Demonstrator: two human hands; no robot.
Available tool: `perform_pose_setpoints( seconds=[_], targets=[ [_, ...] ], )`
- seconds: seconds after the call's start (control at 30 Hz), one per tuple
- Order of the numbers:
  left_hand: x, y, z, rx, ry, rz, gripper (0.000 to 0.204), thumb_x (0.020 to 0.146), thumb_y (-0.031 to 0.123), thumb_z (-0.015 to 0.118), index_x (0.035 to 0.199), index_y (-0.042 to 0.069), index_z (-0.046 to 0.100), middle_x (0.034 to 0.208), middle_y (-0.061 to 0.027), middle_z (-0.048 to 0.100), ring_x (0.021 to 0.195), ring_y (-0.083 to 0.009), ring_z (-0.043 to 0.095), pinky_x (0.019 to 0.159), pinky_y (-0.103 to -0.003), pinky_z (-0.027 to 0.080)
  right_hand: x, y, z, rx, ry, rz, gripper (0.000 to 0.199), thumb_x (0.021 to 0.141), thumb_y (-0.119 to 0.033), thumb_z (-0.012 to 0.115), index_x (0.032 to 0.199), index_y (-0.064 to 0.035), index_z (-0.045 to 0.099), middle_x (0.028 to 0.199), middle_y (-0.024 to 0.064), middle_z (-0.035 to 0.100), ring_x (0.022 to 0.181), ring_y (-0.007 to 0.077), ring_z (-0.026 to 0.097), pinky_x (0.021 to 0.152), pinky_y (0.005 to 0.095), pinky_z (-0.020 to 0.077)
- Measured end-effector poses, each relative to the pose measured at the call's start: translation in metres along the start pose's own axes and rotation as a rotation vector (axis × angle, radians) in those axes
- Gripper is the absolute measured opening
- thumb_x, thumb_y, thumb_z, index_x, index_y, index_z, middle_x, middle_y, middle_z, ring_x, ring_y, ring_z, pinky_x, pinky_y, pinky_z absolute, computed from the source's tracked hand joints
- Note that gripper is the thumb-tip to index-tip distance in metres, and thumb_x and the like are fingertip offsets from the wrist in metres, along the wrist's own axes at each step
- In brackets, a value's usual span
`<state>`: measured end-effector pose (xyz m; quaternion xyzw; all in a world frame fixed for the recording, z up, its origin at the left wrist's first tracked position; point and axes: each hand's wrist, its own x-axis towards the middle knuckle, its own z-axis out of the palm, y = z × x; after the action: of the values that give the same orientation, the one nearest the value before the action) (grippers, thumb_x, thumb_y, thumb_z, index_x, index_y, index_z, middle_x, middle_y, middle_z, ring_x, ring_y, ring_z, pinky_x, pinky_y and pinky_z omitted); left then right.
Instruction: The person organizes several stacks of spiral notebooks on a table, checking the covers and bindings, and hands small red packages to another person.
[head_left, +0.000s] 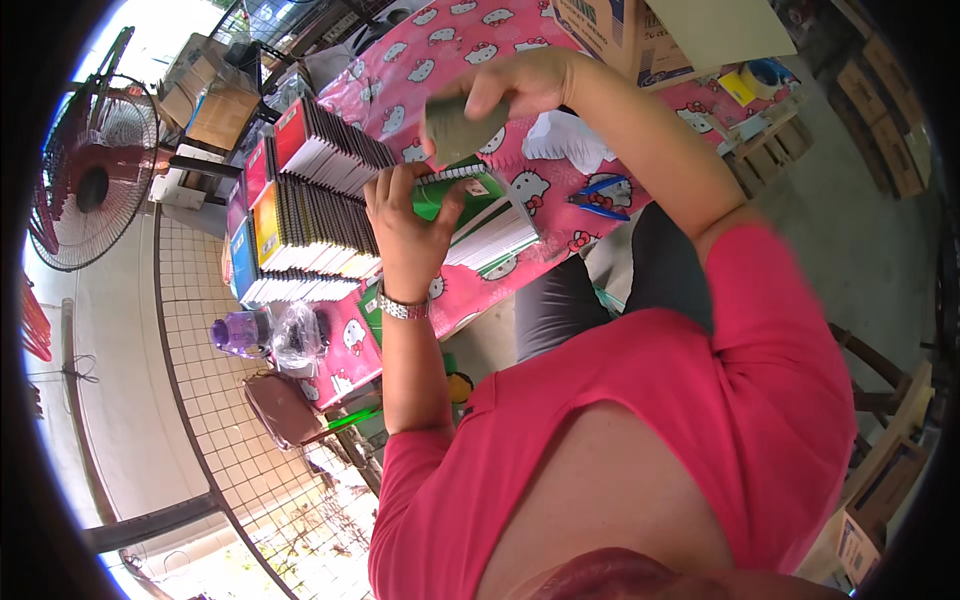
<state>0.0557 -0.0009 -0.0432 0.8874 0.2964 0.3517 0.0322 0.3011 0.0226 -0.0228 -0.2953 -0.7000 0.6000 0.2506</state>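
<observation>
Your left hand (pixel 408 212) rests with its fingers bent over the spiral edge of the green notebooks (pixel 482 196), thumb across the cover; you cannot tell from here whether it pinches them or only steadies them. Your right hand (pixel 525 82), above and to the right, grasps a dull brown piece (pixel 462 132), blurred, between thumb and fingers, over the far end of those notebooks.

Well to the left of your grip stands a fan (pixel 95 188). Nearer, down and left of your left hand, are a purple bottle (pixel 238 333) and a clear plastic bag (pixel 297 336). Just left of that hand sit more spiral notebooks (pixel 315 222), stacked with red, yellow and blue covers. A metal watch (pixel 404 307) circles your left wrist.

The green notebooks lie under your left hand and extend to its right, pages facing you. Farther right, below your right hand, are crumpled white plastic (pixel 566 140) and blue-handled pliers (pixel 601 210), apart from both hands. Beyond your right forearm stands a cardboard box (pixel 603 38).
</observation>
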Motion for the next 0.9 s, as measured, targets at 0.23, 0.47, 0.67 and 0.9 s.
perform_pose_setpoints(
  seconds=[0.23, 0.47, 0.67, 0.9],
  targets=[
    [-0.007, -0.024, -0.012, 0.012, -0.012, -0.021, 0.034, 0.078, 0.024, 0.079, 0.099, 0.003, 0.062, 0.096, -0.0122, 0.061, 0.091, -0.0319, 0.056, 0.079, -0.041, 0.045, 0.012, 0.001, 0.008, 0.396, -0.081, -0.228, 0.054, 0.080, -0.032, 0.067, 0.122, 0.0015, 0.062, 0.112, 0.0082, 0.065, 0.102, 0.0150, 0.060, 0.090, 0.0272, 0.0448],
    [-0.008, -0.034, -0.011, -0.262, -0.040, -0.180, 0.033, 0.075, 0.017, 0.081, 0.097, 0.001, 0.063, 0.088, -0.0110, 0.058, 0.075, -0.0246, 0.056, 0.066, -0.035, 0.045, 0.028, -0.010, 0.014, 0.304, -0.121, -0.165, 0.051, 0.078, -0.031, 0.073, 0.116, 0.0021, 0.063, 0.096, 0.0044, 0.060, 0.090, 0.0118, 0.056, 0.079, 0.0263, 0.0435],
    [-0.006, -0.036, -0.009, -0.391, -0.081, -0.345, 0.031, 0.075, 0.014, 0.081, 0.097, 0.000, 0.063, 0.083, -0.0075, 0.059, 0.061, -0.0136, 0.052, 0.055, -0.027, 0.043, 0.031, -0.004, 0.008, 0.190, -0.068, -0.109, 0.052, 0.079, -0.032, 0.071, 0.118, 0.0010, 0.063, 0.099, 0.0043, 0.063, 0.090, 0.0126, 0.058, 0.080, 0.0258, 0.0438],
    [-0.014, -0.048, -0.004, -0.378, -0.094, -0.299, 0.029, 0.084, 0.011, 0.076, 0.103, -0.002, 0.058, 0.078, -0.0036, 0.065, 0.064, -0.0081, 0.058, 0.057, -0.023, 0.045, 0.032, 0.009, 0.013, 0.152, 0.020, -0.176, 0.049, 0.078, -0.039, 0.067, 0.110, -0.0022, 0.068, 0.102, 0.0048, 0.067, 0.096, 0.0122, 0.061, 0.084, 0.0249, 0.0447]
  ],
)
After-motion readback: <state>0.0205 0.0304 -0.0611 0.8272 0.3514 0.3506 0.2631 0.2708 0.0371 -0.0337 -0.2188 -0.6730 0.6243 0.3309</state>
